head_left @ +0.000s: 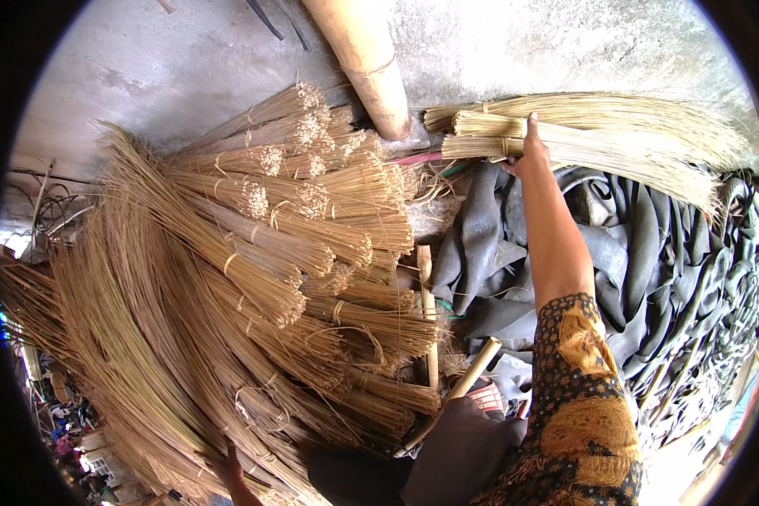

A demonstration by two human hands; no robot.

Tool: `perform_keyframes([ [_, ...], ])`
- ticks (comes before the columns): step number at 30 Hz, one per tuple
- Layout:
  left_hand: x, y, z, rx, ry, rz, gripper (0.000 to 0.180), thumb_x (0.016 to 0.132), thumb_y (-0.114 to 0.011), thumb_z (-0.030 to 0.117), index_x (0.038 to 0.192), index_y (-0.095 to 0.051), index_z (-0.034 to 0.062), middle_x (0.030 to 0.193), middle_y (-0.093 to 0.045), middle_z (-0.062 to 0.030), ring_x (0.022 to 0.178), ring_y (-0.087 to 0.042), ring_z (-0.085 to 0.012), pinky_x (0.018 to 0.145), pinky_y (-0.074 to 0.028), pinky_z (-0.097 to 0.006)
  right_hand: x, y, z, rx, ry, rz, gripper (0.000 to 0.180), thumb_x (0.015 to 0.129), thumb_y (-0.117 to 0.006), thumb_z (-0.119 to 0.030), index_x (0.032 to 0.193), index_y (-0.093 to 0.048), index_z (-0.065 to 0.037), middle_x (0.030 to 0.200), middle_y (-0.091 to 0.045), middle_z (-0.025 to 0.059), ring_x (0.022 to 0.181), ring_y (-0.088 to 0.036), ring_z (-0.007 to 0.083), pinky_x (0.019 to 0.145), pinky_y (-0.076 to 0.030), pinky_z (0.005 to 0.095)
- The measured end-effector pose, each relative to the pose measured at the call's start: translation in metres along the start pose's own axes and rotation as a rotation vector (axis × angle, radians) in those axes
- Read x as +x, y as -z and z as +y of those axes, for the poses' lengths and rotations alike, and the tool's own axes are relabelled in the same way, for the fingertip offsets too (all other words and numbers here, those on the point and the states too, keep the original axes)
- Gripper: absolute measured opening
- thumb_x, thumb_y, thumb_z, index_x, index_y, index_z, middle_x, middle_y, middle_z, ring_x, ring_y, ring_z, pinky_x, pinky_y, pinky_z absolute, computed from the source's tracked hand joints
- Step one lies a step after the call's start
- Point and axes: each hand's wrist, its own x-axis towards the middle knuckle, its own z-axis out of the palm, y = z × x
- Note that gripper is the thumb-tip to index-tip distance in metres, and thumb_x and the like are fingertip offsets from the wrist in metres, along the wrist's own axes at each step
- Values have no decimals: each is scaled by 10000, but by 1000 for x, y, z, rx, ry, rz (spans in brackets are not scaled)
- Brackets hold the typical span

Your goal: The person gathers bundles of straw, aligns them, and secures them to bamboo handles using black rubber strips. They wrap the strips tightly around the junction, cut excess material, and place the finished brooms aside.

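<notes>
Nearest, at the lower edge, the left hand rests on the big heap of tied straw bundles; its grip cannot be told. Beyond, black rubber strips lie piled to the right. Farthest, the right hand reaches out and clasps a pale broom-straw bundle lying beside the bamboo pole against the concrete wall.
</notes>
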Motion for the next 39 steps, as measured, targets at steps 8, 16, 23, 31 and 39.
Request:
perform_keyframes([
  [8, -8, 2, 4, -19, 68, 19, 1353, 824, -807, 623, 1668, 139, 150, 1693, -142, -337, 1585, -138, -458, 1268, -264, -502, 11, -2, 11, -153, 144, 189, 1029, 802, -826, -589, 1444, -491, 142, 1395, -557, 244, 1181, -626, 348, 840, -614, 492],
  [16, -10, 5, 3, -41, -5, 6, 1304, 855, -819, 545, 1672, 137, 198, 1724, -134, -262, 1591, -145, -436, 1270, -258, -507, -92, 124, 84, 606, 133, -460, 689, 870, -771, -600, 1252, -565, -65, 1096, -642, 148, 1075, -664, 337, 858, -584, 516],
  [23, 3, -14, -10, -31, -39, 92, 1312, 853, -818, 556, 1674, 133, 179, 1710, -183, -267, 1553, -243, -471, 1239, -303, -550, -50, 94, 57, 515, 148, -288, 587, 947, -774, -327, 1358, -476, -34, 1063, -670, 161, 923, -669, 290, 742, -603, 460],
  [31, -7, -5, -10, -110, -48, 37, 1246, 871, -816, 499, 1681, 44, 101, 1717, -108, -291, 1600, -100, -427, 1296, -184, -484, -10, 63, 50, 225, 109, 24, 665, 847, -851, -151, 1392, -543, 76, 1295, -663, 183, 1084, -676, 328, 860, -602, 462],
  [39, -31, 8, 24, 6, -48, 207, 1099, 919, -774, 432, 1685, -66, 86, 1704, -189, -272, 1557, -257, -440, 1252, -274, -543, -45, 83, 47, 351, 118, -252, 509, 888, -775, -260, 1294, -624, 7, 1195, -676, 120, 1069, -664, 273, 952, -553, 438],
])
